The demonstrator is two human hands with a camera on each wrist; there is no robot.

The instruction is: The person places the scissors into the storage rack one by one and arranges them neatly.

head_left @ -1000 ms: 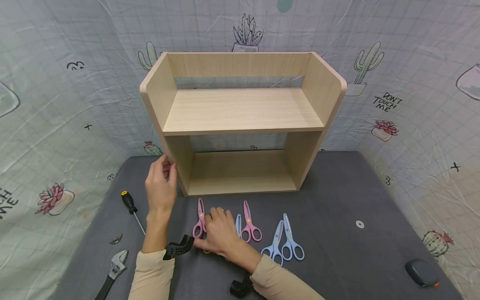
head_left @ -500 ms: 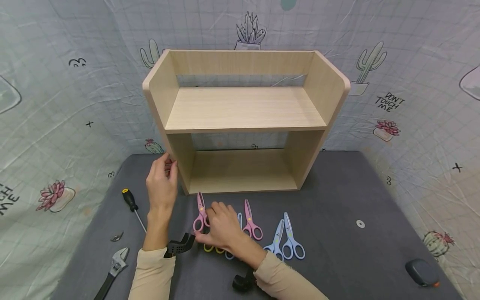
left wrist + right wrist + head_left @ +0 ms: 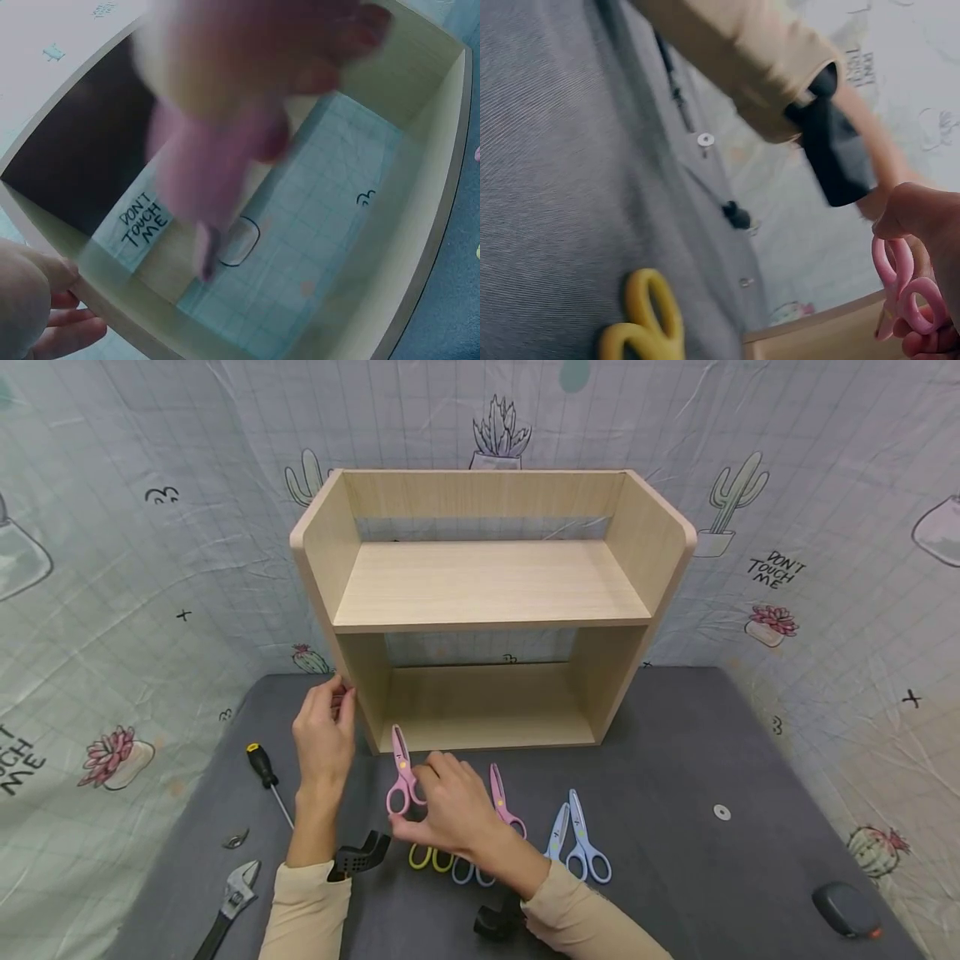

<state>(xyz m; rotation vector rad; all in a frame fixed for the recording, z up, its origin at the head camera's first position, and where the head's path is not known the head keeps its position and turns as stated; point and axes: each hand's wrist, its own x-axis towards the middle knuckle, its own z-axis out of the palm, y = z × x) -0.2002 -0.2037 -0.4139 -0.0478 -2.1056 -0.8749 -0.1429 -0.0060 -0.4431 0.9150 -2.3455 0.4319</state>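
A pale wooden shelf with two levels stands at the back of the grey table. My left hand grips the front edge of its left side panel; in the left wrist view its fingers lie on the panel's outside. My right hand pinches the handles of a pink scissors, held blades up just in front of the shelf's lower opening. The right wrist view shows the same pink scissors in my fingers, above a yellow-handled scissors lying on the table.
On the table by my right hand lie a yellow scissors, a blue one, another pink one and two light blue ones. At the left are a screwdriver and a wrench; a washer and a tape measure are at the right.
My right hand has lifted the pink scissors off the table and carried it toward the shelf, uncovering the yellow and blue scissors. The left hand stays on the shelf's side.
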